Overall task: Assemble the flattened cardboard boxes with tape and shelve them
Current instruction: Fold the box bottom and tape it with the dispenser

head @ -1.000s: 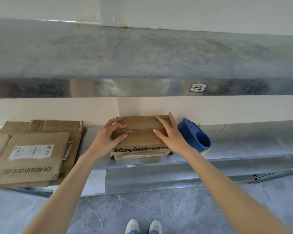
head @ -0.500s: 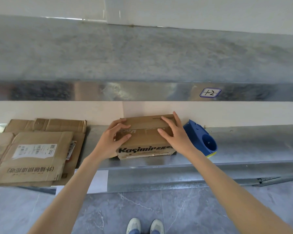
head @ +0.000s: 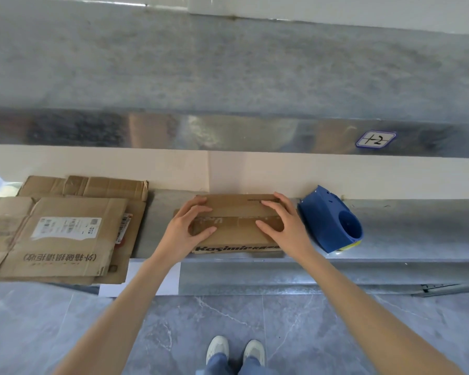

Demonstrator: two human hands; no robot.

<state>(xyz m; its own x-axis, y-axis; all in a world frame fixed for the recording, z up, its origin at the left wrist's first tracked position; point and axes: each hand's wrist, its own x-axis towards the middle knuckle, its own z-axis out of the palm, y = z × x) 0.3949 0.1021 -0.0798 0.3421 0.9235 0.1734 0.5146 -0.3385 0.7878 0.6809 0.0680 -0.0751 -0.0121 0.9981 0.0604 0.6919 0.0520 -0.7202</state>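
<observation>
On the left of the metal shelf (head: 417,228) lies a stack of flattened cardboard boxes (head: 63,228), its front edge hanging past the shelf lip. They are probably kept there as the supply waiting to be built up, within reach of the work spot.

Just right of that stack, with a strip of bare shelf between, the left hand (head: 184,231) rests on the top of a small brown box (head: 236,226). Its fingers are spread and laid over the left end of the two top flaps. The box stands on the shelf, its back near the wall and its printed front facing the person. The right hand (head: 284,226) mirrors the left on the other end, fingers straight and fanned. Neither hand pinches anything. The hands seem to be pressing the flaps shut along the centre seam (whether fresh tape runs there is hard to tell).

Beside the right hand sits a blue tape dispenser (head: 333,220), parked close, presumably so it can be picked up for the seam.
</observation>
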